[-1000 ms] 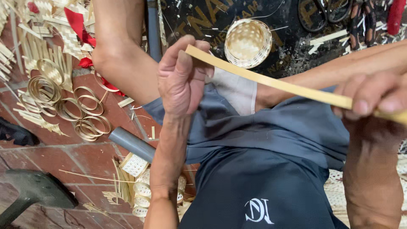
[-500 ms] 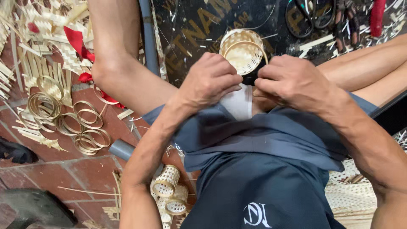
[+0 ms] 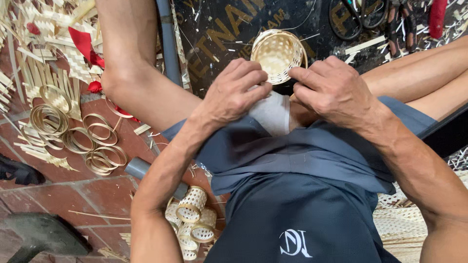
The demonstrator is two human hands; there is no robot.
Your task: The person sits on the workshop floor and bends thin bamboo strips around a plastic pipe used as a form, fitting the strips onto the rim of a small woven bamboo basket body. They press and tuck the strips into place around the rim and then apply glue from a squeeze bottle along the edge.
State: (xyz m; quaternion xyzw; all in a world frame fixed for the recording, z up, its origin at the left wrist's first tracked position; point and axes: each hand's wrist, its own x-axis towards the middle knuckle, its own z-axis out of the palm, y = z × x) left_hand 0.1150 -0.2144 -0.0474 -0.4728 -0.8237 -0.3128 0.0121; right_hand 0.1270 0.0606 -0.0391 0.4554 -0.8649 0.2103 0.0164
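A small round woven bamboo basket [image 3: 278, 53] rests between my knees, its open mouth facing up. My left hand [image 3: 234, 92] pinches its near-left rim with fingers curled. My right hand [image 3: 331, 87] grips the near-right rim, fingertips pressed at the basket's edge. A thin bamboo strip appears to run around the rim; where its ends lie is hidden under my fingers. Both hands hover over my lap in blue shorts [image 3: 292, 156].
Coiled bamboo hoops [image 3: 73, 131] and loose bamboo strips [image 3: 44, 53] lie on the red tile floor at left. Several small woven cylinders [image 3: 192, 219] sit by my left elbow. A grey pipe [image 3: 168, 39] and a dark mat [image 3: 229, 24] lie ahead. Scissors [image 3: 360, 14] rest top right.
One second ago my hands held a long bamboo strip stretched across in the air. Both hands have come down onto the basket's rim and the strip no longer shows as a straight length.
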